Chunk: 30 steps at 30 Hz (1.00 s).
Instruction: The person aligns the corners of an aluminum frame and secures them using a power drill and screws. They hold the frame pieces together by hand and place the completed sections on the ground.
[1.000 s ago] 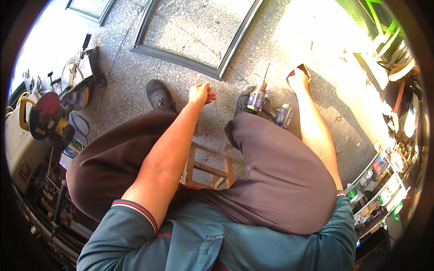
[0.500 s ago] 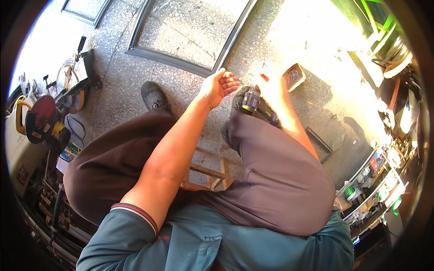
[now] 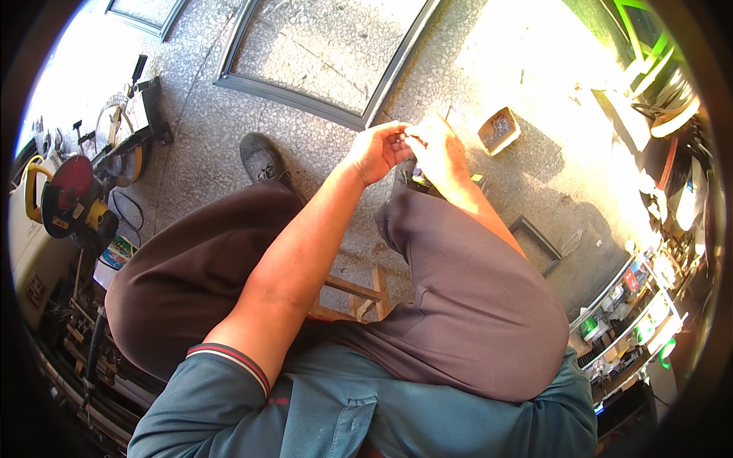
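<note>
Above my right shoe, my left hand [image 3: 380, 153] and my right hand [image 3: 445, 153] come together, fingertips touching. The left is turned palm up with its fingers curled inward. The right pinches at the left's fingertips; whatever is between them is too small to name. Beneath my right hand a cordless drill [image 3: 419, 177] shows only in part, beside the shoe. A small open box [image 3: 516, 134] with many little metal pieces, perhaps screws, stands on the floor right of my hands. Beyond them lies a dark grey rectangular frame [image 3: 294, 101].
At the left stand a mitre saw [image 3: 141, 122] and a yellow and black power tool with a red disc [image 3: 75, 183]. A second frame [image 3: 145, 29] lies far left, and a small dark frame [image 3: 540, 243] by my right knee. Cluttered shelves [image 3: 634, 313] line the right.
My right hand has moved left, away from the box, to meet my left hand, now covering most of the drill. My left hand has shifted slightly right. The box has turned a little.
</note>
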Tool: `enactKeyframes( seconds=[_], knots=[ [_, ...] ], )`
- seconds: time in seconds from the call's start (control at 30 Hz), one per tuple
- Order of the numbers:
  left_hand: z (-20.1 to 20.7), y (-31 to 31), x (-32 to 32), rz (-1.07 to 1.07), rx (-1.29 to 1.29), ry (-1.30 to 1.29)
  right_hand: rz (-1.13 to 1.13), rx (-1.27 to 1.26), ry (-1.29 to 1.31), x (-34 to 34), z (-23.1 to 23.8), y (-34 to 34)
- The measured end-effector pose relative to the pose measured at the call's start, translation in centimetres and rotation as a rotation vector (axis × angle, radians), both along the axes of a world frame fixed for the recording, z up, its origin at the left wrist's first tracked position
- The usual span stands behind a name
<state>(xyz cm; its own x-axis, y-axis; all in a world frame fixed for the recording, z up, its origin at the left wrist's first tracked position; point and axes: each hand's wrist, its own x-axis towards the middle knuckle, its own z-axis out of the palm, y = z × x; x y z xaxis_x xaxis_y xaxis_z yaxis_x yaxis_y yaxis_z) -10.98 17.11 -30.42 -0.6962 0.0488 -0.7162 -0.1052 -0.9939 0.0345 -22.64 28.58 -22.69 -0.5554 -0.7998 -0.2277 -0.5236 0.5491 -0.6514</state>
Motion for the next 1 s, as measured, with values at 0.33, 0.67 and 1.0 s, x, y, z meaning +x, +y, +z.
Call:
enactKeyframes(
  seconds=[0.33,0.67,1.0],
  knots=[
    [-0.3,-0.5,2.0,-0.073,-0.08,-0.037,-0.118,0.162,0.189,-0.8,-3.5,7.1],
    [-2.1,-0.5,4.3,-0.206,-0.154,-0.118,-0.239,0.569,-0.315,2.1,-6.4,12.3],
    [-3.1,-0.8,5.5,-0.195,-0.28,-0.259,-0.365,0.192,-0.369,2.3,-2.4,11.3]
  ],
)
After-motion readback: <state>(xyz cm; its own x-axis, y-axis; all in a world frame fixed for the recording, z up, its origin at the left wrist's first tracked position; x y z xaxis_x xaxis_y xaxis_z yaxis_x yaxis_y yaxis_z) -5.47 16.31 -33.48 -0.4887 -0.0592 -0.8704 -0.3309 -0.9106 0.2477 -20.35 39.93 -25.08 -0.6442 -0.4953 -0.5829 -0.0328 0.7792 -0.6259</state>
